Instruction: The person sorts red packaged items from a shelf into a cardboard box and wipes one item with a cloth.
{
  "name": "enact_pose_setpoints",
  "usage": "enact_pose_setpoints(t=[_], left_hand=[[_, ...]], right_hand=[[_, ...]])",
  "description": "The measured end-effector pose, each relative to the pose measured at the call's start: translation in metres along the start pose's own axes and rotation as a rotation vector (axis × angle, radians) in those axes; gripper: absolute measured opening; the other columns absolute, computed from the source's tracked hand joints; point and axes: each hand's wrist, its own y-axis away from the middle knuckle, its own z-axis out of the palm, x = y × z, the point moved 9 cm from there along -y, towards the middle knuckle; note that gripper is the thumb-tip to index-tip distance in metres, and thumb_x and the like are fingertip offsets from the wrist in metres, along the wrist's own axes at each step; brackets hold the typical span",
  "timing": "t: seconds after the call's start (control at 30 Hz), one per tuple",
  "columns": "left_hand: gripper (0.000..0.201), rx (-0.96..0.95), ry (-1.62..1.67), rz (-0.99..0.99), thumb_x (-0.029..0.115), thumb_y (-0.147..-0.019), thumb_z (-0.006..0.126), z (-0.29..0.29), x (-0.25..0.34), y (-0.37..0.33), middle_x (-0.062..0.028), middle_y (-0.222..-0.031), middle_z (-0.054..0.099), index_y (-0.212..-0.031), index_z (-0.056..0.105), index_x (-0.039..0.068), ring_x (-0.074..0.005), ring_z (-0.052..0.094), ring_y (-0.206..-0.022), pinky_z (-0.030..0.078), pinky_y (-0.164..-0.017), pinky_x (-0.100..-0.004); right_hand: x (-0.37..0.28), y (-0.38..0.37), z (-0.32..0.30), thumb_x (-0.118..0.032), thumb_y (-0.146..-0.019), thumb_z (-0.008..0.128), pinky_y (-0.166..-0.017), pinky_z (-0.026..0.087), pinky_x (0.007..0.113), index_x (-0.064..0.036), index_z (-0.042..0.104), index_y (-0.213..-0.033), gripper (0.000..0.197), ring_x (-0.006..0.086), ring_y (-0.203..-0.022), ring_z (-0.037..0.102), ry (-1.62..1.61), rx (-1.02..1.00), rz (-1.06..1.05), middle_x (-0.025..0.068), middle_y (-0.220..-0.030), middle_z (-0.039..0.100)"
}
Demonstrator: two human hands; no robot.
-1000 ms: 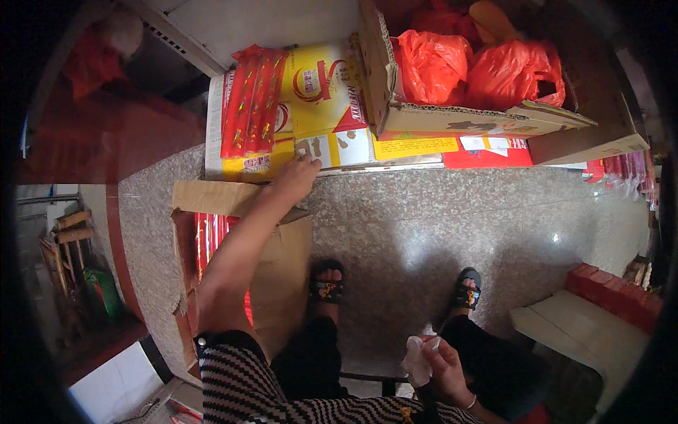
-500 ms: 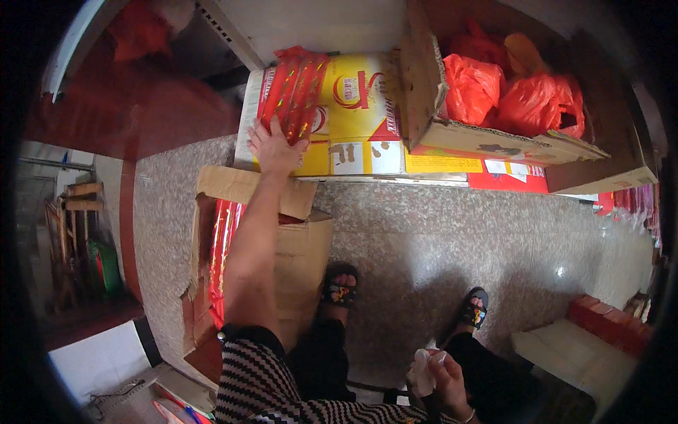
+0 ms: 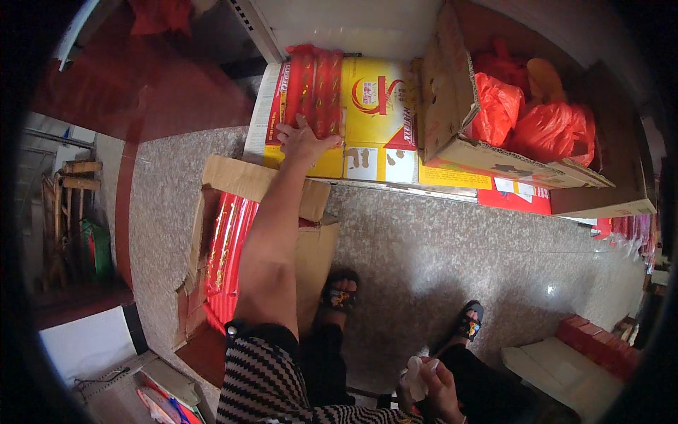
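So I've got L hand (image 3: 305, 141) flat, fingers spread, on red packs (image 3: 313, 88) atop the yellow box (image 3: 374, 106); more packs (image 3: 227, 251) left in floor carton (image 3: 233, 180); R hand (image 3: 434, 385) gripping white cloth (image 3: 418, 373).

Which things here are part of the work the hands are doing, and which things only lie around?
In the work:
- left hand on the red packs
- yellow box under those packs
- open carton on the floor holding more red packs
- right hand holding white tissue

Lying about:
- cardboard box with red bags
- white bench
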Motion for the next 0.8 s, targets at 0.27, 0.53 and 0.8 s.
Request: enact_pose_setpoints(t=[0.27,0.53,0.8], left_hand=[[0.109,-0.022,-0.119,-0.008,0.066,-0.059,0.064,-0.006,0.018,0.016,-0.0287,-0.142,0.002,-0.139,0.016,0.009,-0.0494,0.006,-0.130,0.017,-0.098,-0.0638],[0.100,0.049,-0.095,0.038,0.061,-0.064,0.064,0.006,-0.011,-0.012,-0.0275,-0.141,0.011,-0.137,0.023,0.007,-0.0473,0.014,-0.128,0.021,-0.100,-0.0577],[0.029,0.597,0.848,0.325,0.019,-0.085,0.057,-0.156,-0.103,0.097,-0.0135,-0.096,0.062,-0.103,0.057,-0.004,-0.0184,0.057,-0.089,0.044,-0.079,-0.0309]], right_hand=[[-0.008,0.001,0.006,-0.019,-0.092,0.046,-0.075,0.047,0.036,-0.0042,0.051,-0.112,0.025,0.0231,-0.093,0.055,0.069,-0.061,-0.022,0.0132,-0.105,0.055],[-0.014,0.003,0.000,-0.024,-0.091,0.048,-0.065,0.049,0.029,-0.0020,0.052,-0.105,0.026,0.0178,-0.074,0.060,0.134,0.076,0.022,0.0098,-0.086,0.061],[-0.007,0.026,0.015,-0.023,-0.090,0.049,-0.066,0.048,0.028,-0.0020,0.053,-0.104,0.025,0.0175,-0.075,0.060,0.079,0.049,-0.045,0.0085,-0.088,0.061]])
